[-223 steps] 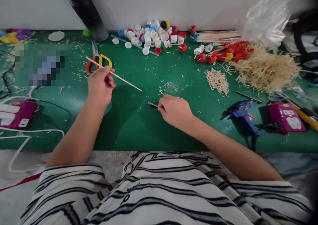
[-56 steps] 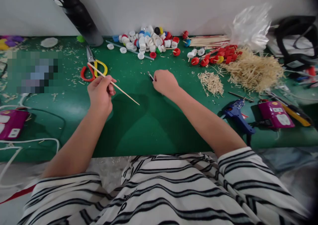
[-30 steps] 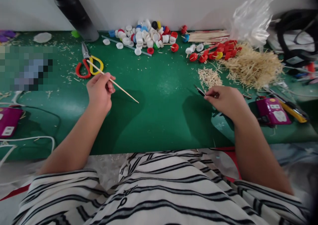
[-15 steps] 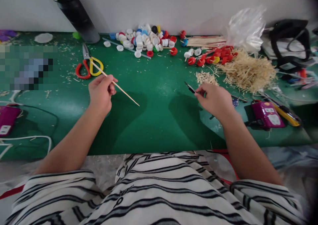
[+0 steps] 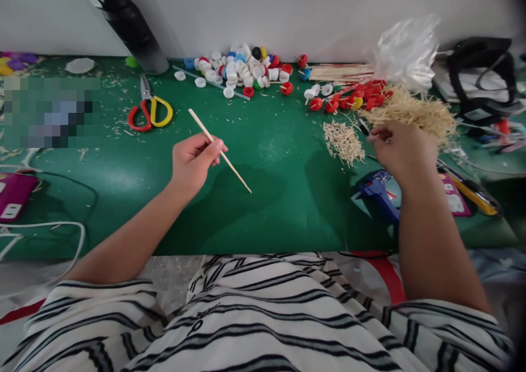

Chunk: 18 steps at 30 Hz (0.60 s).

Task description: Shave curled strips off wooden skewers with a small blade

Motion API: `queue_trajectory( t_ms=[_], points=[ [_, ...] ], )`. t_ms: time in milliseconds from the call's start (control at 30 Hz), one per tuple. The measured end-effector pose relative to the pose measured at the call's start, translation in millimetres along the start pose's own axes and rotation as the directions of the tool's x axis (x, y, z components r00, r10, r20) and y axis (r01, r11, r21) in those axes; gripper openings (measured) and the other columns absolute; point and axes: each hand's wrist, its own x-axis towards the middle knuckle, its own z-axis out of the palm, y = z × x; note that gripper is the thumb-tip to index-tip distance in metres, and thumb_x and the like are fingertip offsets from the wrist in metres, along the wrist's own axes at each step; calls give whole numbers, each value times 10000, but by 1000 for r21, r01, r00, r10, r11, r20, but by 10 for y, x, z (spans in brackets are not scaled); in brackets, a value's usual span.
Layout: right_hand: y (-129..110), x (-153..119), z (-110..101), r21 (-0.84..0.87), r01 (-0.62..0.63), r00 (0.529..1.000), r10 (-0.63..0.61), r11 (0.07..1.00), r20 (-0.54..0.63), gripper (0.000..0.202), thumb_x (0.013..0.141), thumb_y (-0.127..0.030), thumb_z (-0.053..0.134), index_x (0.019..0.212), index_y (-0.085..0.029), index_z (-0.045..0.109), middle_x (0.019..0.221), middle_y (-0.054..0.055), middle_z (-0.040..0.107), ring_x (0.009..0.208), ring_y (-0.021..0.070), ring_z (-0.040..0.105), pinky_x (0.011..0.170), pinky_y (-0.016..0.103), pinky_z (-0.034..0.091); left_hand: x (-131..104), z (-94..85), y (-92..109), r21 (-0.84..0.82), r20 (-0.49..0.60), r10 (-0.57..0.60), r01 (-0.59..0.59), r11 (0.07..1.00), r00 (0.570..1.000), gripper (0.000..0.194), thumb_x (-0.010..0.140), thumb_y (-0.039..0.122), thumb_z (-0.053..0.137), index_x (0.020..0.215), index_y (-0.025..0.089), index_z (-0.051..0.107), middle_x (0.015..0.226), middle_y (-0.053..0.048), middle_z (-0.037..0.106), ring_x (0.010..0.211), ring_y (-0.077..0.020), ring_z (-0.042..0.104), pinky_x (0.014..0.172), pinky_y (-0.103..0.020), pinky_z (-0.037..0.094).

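Note:
My left hand [image 5: 197, 158] pinches a thin wooden stick [image 5: 236, 173] above the green table. The stick slants down to the right and tapers to a point at its lower end. Further right, my right hand [image 5: 402, 147] is closed on a small dark knife [image 5: 363, 127], whose handle is mostly hidden in the fingers. That hand hovers by the wood shavings [image 5: 343, 143], in front of a bigger heap of straw-like strands [image 5: 427, 109]. A blue glue gun [image 5: 380, 191] lies just below it, partly covered by the forearm.
Scissors [image 5: 151, 112] with red and yellow handles lie at the left. Bottle caps [image 5: 242, 68] are heaped at the back, near a black bottle [image 5: 137, 32]. Red caps on sticks [image 5: 332, 102], a clear bag [image 5: 409, 49] and a yellow cutter [image 5: 472, 191] are on the right.
My left hand has moved right and a little toward me with the stick. My right hand has gone right with the knife, uncovering the glue gun and more of the shavings.

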Motion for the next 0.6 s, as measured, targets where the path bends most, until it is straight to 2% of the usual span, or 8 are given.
queue_trajectory(
  t_ms=[100, 167, 267, 367, 500, 600],
  points=[
    [367, 77, 83, -142, 15, 1000, -16, 990, -4, 248, 914, -342, 595, 1050, -199, 745, 975, 151, 726, 932, 263, 539, 747, 382, 334, 1, -12, -29, -28, -11, -19, 18, 999, 1000, 146, 863, 277, 723, 752, 227, 804, 563, -4, 600, 508, -83, 526, 499, -217, 424],
    [481, 57, 152, -172, 25, 1000, -22, 985, 18, 245, 925, -318, 569, 1072, -203, 727, 996, 155, 734, 959, 270, 553, 771, 378, 343, 9, -19, -59, -51, -21, -23, 22, 998, 1000, 151, 867, 286, 721, 754, 226, 803, 558, -3, 592, 501, -80, 521, 496, -217, 420],
    [508, -13, 217, -166, 44, 998, -35, 985, 55, 232, 932, -312, 550, 1096, -216, 683, 1009, 131, 744, 886, 244, 581, 774, 363, 354, 21, -29, -93, -75, -39, -26, 23, 997, 999, 154, 862, 306, 729, 752, 220, 797, 556, 1, 579, 494, -77, 513, 487, -217, 412],
    [503, -78, 233, -141, 114, 991, -102, 984, 86, 220, 924, -303, 536, 1097, -221, 645, 982, 108, 752, 879, 240, 615, 791, 358, 372, 27, -39, -101, -75, -62, -42, 37, 996, 997, 158, 849, 320, 739, 745, 212, 791, 549, 5, 567, 490, -75, 504, 481, -218, 403],
    [565, -186, 252, -89, 225, 971, -215, 970, 102, 238, 907, -336, 507, 1087, -229, 620, 966, 102, 756, 940, 272, 659, 834, 375, 425, 29, -50, -102, -63, -79, -70, 65, 996, 994, 187, 843, 351, 747, 734, 203, 777, 541, 7, 552, 486, -75, 496, 477, -220, 403],
    [636, -306, 270, -98, 257, 965, -249, 961, 83, 250, 905, -370, 470, 1053, -232, 616, 966, 114, 756, 968, 312, 677, 904, 448, 450, 26, -51, -104, -71, -82, -62, 57, 996, 995, 195, 841, 360, 756, 726, 205, 772, 536, 9, 540, 484, -75, 494, 476, -219, 406]
  ],
)
